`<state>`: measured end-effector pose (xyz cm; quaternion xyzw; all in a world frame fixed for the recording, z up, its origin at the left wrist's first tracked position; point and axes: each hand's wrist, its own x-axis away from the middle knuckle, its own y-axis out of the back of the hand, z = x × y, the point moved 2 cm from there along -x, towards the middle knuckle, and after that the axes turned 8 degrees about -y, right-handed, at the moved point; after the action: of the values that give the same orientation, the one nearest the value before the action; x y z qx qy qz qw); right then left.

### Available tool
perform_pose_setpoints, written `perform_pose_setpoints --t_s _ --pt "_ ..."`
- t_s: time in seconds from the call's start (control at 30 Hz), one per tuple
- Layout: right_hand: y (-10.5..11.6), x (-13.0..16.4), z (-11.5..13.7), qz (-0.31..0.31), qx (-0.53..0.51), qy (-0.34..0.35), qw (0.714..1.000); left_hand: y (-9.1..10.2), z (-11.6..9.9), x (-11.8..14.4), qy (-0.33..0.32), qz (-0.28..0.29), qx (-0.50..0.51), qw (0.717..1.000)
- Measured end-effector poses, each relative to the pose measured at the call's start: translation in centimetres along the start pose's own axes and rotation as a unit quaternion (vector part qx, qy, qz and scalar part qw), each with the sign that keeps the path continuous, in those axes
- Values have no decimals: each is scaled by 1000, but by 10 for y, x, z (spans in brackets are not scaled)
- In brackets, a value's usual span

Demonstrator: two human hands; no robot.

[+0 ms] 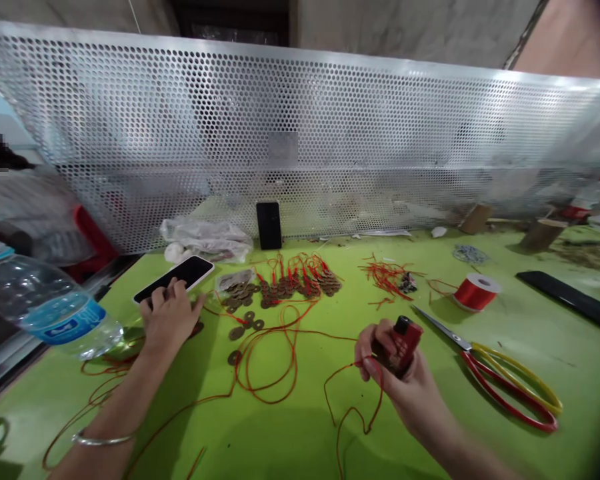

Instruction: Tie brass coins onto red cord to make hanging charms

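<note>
Two hands: your right hand [395,363] closed round red lighter [403,343] w/ red cord [280,360] end pinched beside it; left hand [170,317] fingers spread flat on phone [177,277]. Risk: flame near loose cord loops could scorch them; your fingertips too.

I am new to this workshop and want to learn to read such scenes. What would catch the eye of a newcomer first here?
First the bright green table, strewn with loops of red cord. At its middle the right hand grips a red lighter with a cord end pinched beside it, while the left hand rests on a white-edged phone. Behind them lie bundles of old coins tied with red cord, and at the right, scissors with red and yellow handles.
</note>
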<state>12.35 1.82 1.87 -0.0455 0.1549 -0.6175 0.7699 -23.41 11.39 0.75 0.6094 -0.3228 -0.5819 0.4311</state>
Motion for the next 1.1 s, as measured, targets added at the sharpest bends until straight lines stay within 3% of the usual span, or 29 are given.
perform_pose_setpoints --t_s 0.27,0.73,0.9,1.1 --pt "2 3 -8 12 13 -6 1000 2 -18 7 -4 11 -82 997" --pt "9 5 -16 -8 33 -44 998 4 -15 11 42 23 -97 994" --pt "12 5 -20 15 41 -34 998 5 -15 9 49 42 -84 994" --pt "10 4 -16 -4 19 -24 1000 8 -12 8 57 52 -69 995"
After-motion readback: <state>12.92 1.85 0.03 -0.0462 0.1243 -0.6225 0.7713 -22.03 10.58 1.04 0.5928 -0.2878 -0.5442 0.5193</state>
